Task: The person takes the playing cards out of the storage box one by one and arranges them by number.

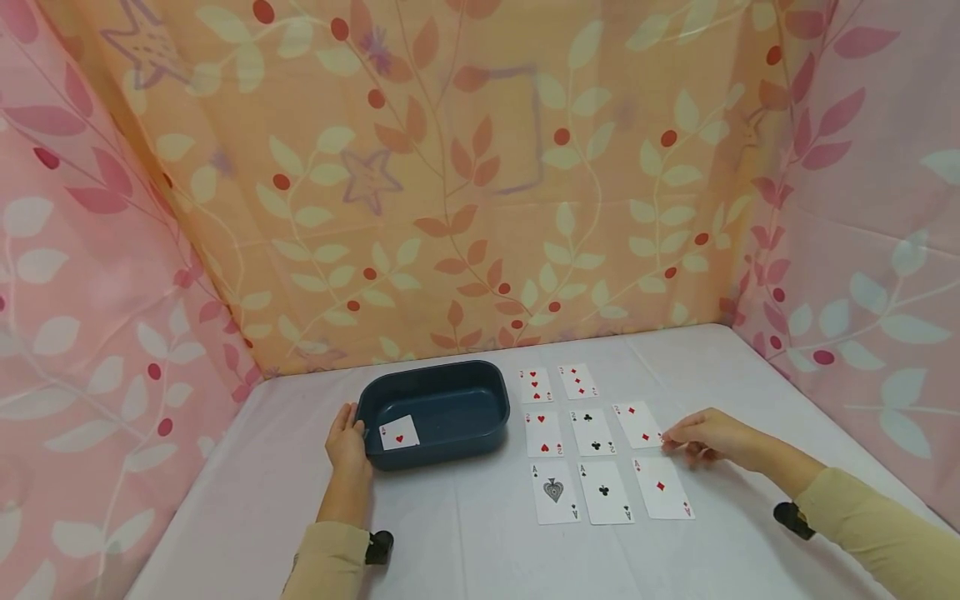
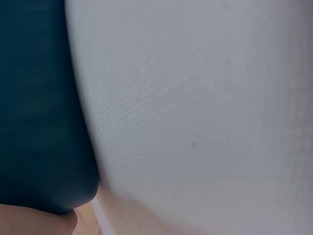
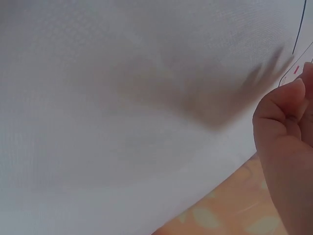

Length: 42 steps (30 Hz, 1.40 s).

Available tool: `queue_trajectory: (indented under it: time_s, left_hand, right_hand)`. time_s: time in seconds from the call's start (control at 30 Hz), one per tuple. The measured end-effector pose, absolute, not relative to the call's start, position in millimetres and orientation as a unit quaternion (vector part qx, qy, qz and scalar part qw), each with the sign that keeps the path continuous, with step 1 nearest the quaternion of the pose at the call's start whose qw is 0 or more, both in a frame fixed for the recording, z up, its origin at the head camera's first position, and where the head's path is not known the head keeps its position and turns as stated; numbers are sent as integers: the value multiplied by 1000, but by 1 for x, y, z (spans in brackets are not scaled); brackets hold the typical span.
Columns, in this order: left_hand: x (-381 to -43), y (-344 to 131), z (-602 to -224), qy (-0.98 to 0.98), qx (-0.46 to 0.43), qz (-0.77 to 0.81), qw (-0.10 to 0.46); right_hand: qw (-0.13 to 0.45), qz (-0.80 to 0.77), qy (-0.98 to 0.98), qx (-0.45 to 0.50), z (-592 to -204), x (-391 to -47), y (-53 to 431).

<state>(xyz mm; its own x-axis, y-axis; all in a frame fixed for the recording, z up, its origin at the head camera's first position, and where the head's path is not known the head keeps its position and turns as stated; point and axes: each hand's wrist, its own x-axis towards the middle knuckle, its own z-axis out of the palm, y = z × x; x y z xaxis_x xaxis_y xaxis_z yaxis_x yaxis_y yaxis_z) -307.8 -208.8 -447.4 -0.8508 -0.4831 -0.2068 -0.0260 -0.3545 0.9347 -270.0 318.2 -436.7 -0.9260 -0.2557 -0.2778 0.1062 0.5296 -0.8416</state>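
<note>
My left hand (image 1: 347,442) holds the left end of a dark blue rectangular bin (image 1: 442,454), its fingers along the outer wall. Inside the bin, an ace of hearts (image 1: 399,433) lies face up in the near left corner. On the right, my right hand (image 1: 708,437) pinches the near right corner of the two of diamonds (image 1: 636,423) between thumb and fingers. Beside that card in the middle row lie a two of clubs (image 1: 592,431) and a two of hearts (image 1: 543,434). In the right wrist view, the thumb and fingertips (image 3: 296,93) meet at a card's edge.
Nearest me are the ace of spades (image 1: 557,508), ace of clubs (image 1: 604,508) and ace of diamonds (image 1: 660,504). Two red cards, one of hearts (image 1: 535,386) and one of diamonds (image 1: 577,382), form the back row. Patterned cloth walls (image 1: 480,275) enclose the white-covered table (image 1: 465,533).
</note>
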Motion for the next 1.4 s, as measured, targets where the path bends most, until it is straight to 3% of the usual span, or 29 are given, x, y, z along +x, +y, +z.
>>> queue_trajectory:
  time_s: [0.33, 1.4]
  left_hand:
    - [-308, -208, -447, -548, 234, -789, 147]
    - [-306, -208, -447, -554, 232, -786, 144]
  right_hand:
    - [215, -574, 788, -60, -436, -283, 293]
    - [196, -652, 727, -87, -410, -314, 169]
